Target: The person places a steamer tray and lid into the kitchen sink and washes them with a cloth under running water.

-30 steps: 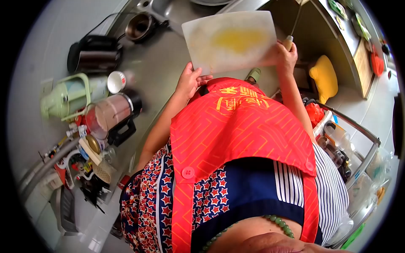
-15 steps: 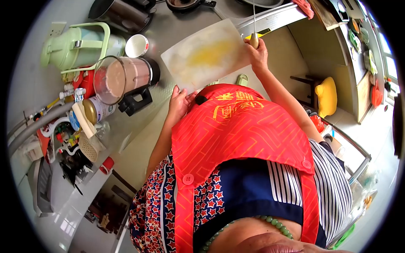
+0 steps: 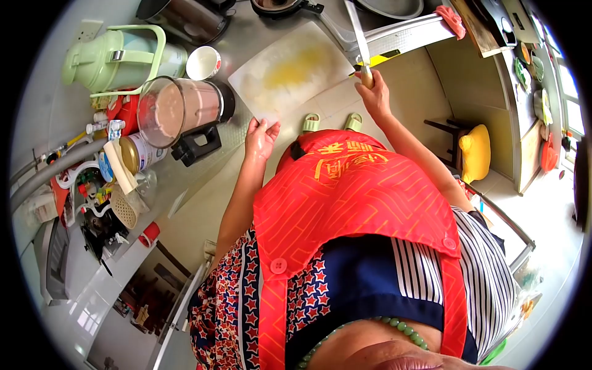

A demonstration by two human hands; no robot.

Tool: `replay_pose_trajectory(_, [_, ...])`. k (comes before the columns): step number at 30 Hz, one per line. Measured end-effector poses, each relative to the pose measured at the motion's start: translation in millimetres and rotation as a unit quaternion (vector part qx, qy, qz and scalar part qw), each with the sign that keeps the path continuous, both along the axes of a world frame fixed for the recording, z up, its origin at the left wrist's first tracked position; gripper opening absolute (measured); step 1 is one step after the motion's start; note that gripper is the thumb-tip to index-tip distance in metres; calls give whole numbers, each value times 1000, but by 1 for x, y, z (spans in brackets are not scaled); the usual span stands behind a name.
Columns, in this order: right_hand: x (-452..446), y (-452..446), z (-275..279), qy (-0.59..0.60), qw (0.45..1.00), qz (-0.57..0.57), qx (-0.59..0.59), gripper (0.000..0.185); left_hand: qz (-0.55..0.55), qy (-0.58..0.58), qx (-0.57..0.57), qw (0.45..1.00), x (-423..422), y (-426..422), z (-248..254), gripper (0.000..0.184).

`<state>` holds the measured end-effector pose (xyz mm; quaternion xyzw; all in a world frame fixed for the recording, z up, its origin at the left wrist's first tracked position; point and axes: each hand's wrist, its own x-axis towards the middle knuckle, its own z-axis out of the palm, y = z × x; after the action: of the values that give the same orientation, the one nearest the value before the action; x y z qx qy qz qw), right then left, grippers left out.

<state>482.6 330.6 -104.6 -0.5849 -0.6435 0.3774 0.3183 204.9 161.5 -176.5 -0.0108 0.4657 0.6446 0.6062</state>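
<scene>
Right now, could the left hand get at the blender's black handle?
Probably yes: nothing visible stands between the left hand and the black handle, though that hand seems to touch the cutting board.

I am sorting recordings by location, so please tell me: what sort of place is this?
Most likely a kitchen: a yellow-stained cutting board, a knife, and a green thermos flask stand out.

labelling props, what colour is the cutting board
The cutting board is whitish with a yellow patch; see head view.
</scene>
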Motion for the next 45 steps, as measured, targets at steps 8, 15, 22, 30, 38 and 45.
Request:
replay_pose_trajectory(8, [7, -6, -1, -38, 995, 89, -12, 31, 119, 7, -26, 993, 6, 38, 18, 23])
replay_pose_trajectory(15, [-4, 2, -16, -113, 981, 148, 47, 38, 101, 60, -63, 991, 8, 32, 23, 23])
replay_pose_trajectory(22, [-8, 10, -19, -165, 971, 167, 43, 43, 76, 76, -51, 993, 13, 24, 50, 53])
replay_pose_trajectory(30, [-12, 13, -11, -222, 958, 173, 47, 41, -169, 723, -43, 669, 15, 37, 28, 59])
replay_pose_trajectory(38, [-19, 17, -16, -213, 951, 216, 66, 43, -232, 791, -63, 562, 20, 34, 42, 53])
replay_pose_trajectory(45, [-12, 15, -19, -157, 954, 236, 95, 47, -297, 778, -86, 547, 14, 37, 55, 52])
